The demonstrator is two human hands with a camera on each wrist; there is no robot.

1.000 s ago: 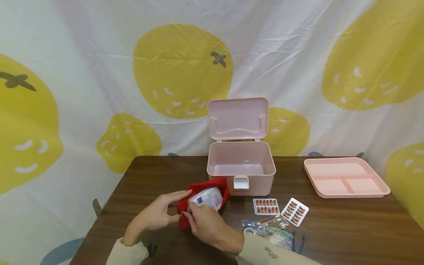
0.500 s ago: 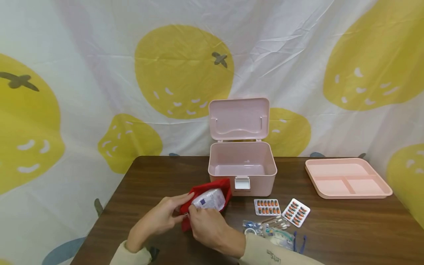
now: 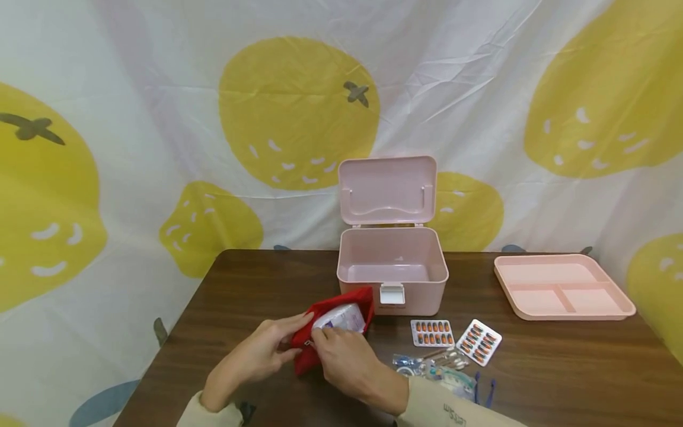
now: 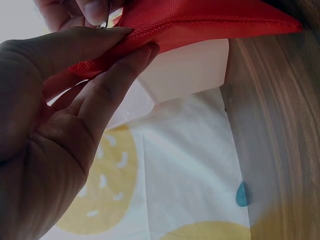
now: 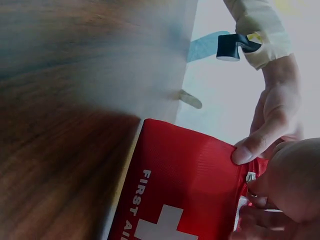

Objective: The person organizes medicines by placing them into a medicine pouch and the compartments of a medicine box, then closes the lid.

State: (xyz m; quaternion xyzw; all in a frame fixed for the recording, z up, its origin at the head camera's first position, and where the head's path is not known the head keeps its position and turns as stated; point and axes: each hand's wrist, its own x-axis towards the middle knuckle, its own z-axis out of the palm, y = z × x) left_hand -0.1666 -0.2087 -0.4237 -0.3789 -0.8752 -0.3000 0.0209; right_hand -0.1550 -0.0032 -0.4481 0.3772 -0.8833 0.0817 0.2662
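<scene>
A red first aid pouch (image 3: pixel 305 359), lettered with a white cross in the right wrist view, gapes upward near the table's front. Inside lies a white packet (image 3: pixel 348 318) in clear wrapping. My left hand (image 3: pixel 261 350) grips the pouch's left end between thumb and fingers. At the zip edge my right hand (image 3: pixel 349 362) has its fingers curled over the opening, pinching at the zipper pull (image 5: pixel 254 194) beside the slider. In the head view these right fingertips overlap the packet and partly hide it.
Behind the pouch stands an open pink box (image 3: pixel 411 302), its lid up. A pink divided tray (image 3: pixel 555 315) lies at right. Two capsule blister packs (image 3: pixel 432 333), cotton swabs (image 3: pixel 450 359) and a clear bag (image 3: pixel 453 381) lie near my right forearm.
The pouch has shifted slightly right with both hands. My right hand has moved a little further right along the opening, and more of the zip slider shows.
</scene>
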